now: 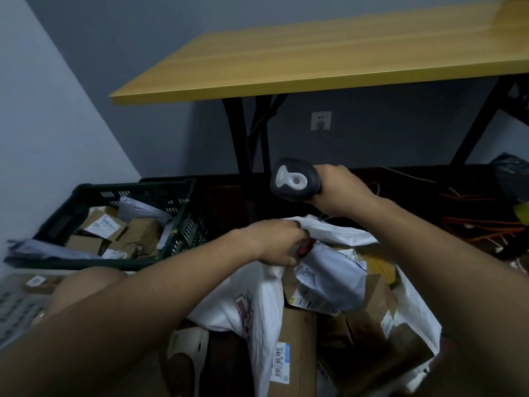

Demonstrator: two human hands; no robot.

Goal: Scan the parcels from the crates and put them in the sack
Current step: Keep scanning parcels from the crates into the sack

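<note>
Under left hand (276,242) (gripping): sack (257,305)

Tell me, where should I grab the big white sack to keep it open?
Pinch the sack's floppy top rim from above, on the near-left edge where the left hand grips. The cloth sags there, and parcels fill the inside.

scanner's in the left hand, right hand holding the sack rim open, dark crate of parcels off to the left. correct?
Hands are swapped. The head view shows the right hand gripping the scanner and the left hand holding the sack rim. The dark crate of parcels is on the left.
</note>
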